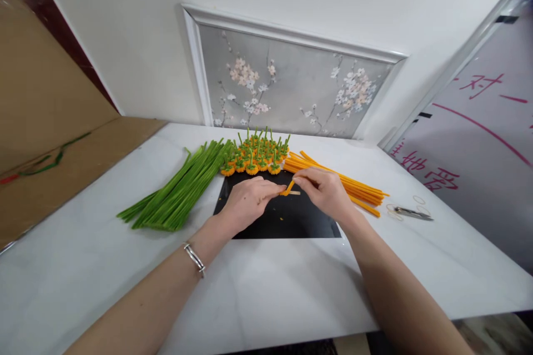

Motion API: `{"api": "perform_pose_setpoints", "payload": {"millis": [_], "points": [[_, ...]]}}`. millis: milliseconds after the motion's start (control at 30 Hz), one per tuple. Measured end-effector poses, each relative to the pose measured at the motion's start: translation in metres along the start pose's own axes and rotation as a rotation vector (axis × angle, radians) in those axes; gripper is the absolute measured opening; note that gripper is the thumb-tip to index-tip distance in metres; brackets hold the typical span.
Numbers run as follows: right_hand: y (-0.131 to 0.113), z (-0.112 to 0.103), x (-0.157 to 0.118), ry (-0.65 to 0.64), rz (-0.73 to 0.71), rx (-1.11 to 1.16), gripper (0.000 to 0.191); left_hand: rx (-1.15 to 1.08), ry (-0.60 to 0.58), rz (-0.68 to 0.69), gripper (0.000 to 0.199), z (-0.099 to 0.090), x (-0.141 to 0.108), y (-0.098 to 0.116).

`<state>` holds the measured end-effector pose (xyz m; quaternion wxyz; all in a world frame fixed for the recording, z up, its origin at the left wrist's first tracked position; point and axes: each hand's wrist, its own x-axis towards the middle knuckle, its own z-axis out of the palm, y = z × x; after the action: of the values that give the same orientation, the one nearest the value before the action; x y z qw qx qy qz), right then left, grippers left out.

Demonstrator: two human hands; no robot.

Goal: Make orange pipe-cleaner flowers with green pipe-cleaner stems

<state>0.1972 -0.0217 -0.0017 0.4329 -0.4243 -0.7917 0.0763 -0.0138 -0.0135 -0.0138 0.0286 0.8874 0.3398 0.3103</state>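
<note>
Over a black mat [266,222], my left hand [249,202] pinches one end of a bent orange pipe cleaner [290,187]. The fingers of my right hand [323,188] are closed on its upper part. A small pale stick [295,193] shows beside the bend, between the hands; whether it is held cannot be made out. Behind the mat stand several small orange pumpkin shapes [251,168] with green stems. Green pipe cleaners [179,194] lie in a pile to the left, and orange ones [353,186] lie behind and beside my right hand.
Scissors [413,213] lie on the white table [233,299] at the right, near thin loops. Brown cardboard [54,161] stands and lies along the left side. A framed floral panel [291,80] is on the wall behind, and a whiteboard [470,138] stands at the right.
</note>
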Motion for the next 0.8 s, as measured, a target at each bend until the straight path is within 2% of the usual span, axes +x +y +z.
{"api": "perform_pose_setpoints", "payload": {"millis": [233, 400, 500, 633, 800], "points": [[0.018, 0.004, -0.001, -0.102, 0.045, -0.039, 0.026, -0.048, -0.009, -0.052, 0.026, 0.001, -0.002, 0.004], [0.025, 0.008, -0.005, -0.258, 0.108, -0.045, 0.029, -0.047, 0.006, -0.091, 0.038, -0.001, -0.002, 0.006], [0.021, 0.009, -0.006, -0.321, 0.104, -0.018, 0.029, -0.088, 0.013, -0.089, 0.041, -0.001, -0.002, 0.006], [0.01, 0.006, -0.008, -0.42, 0.03, -0.044, 0.031, -0.202, 0.018, -0.083, 0.034, -0.001, 0.0, 0.004], [-0.004, 0.001, -0.009, -0.462, 0.0, -0.149, 0.033, -0.192, 0.038, -0.163, 0.033, -0.001, 0.0, -0.001]]}}
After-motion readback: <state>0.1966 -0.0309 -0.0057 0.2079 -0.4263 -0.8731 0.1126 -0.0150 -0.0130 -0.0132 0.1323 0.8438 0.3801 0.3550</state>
